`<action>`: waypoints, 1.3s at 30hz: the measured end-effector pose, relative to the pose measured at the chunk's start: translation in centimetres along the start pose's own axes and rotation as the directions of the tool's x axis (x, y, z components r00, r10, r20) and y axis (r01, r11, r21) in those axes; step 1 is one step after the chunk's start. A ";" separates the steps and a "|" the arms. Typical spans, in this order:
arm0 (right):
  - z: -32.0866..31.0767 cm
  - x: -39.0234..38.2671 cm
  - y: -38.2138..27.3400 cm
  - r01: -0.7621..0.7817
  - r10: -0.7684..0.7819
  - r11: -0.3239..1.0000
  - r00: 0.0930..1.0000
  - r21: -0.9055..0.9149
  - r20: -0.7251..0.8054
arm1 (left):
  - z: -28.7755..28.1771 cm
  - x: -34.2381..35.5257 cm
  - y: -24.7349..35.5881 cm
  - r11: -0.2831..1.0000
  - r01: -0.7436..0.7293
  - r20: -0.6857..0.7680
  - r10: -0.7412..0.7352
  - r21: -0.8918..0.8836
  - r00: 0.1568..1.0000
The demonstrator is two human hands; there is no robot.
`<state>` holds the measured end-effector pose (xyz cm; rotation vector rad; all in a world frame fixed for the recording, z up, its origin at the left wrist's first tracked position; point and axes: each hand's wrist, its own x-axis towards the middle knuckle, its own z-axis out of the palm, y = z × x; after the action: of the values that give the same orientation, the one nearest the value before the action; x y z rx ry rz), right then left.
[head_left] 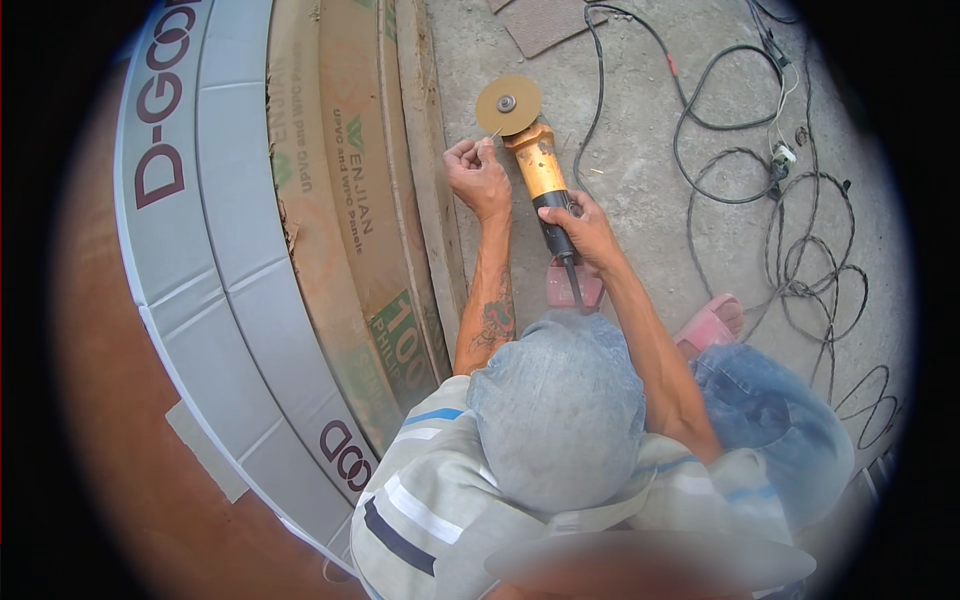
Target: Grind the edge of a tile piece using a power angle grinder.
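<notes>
The concrete floor [640,150] spreads across the upper and right parts of the head view. Beyond its left edge lies a long pale-grey pack [220,260], then a long brown carton [345,215], and along that edge itself runs a timber plank [432,170]. Black cables [815,235] sprawl in loops near the floor's right edge, and a brown slab [550,22] lies flat at its far edge. The yellow-and-black angle grinder [538,165] is just right of the plank, near the floor's left edge, in the grasp of the right hand [586,232], wrapped around its black handle. The left hand [478,180], fingers curled, pinches 1 thin pale sliver [495,133] at the near rim of the grinder's tan disc [490,100]; whether they touch, I cannot tell.
</notes>
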<state>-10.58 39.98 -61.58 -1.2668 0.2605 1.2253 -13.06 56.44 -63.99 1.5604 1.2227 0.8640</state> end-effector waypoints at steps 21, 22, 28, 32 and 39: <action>0.0 0.4 0.3 0.018 -0.018 1.000 1.000 0.009 -0.003 | -0.2 -0.1 0.5 0.998 -0.057 0.081 0.057 -0.008 0.995; -0.1 0.4 0.3 0.016 -0.016 1.000 1.000 0.011 -0.003 | -0.1 -0.1 0.7 0.999 -0.043 0.098 0.043 0.000 0.994; -0.2 0.6 0.6 0.028 -0.028 1.000 0.999 0.006 -0.017 | -0.7 0.4 0.9 0.997 -0.075 0.153 0.069 0.034 0.986; -0.4 0.7 0.7 0.033 -0.034 0.999 0.999 -0.020 -0.040 | -1.2 0.8 0.6 0.997 -0.062 0.182 0.051 0.055 0.982; -0.1 0.5 0.4 0.003 -0.004 1.000 0.999 -0.018 -0.039 | -1.5 1.4 -0.3 0.998 -0.054 0.241 0.044 0.035 0.969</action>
<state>-10.71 40.09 -62.21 -1.3068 0.2761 1.2031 -14.19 58.17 -63.78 1.6810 1.0370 0.6610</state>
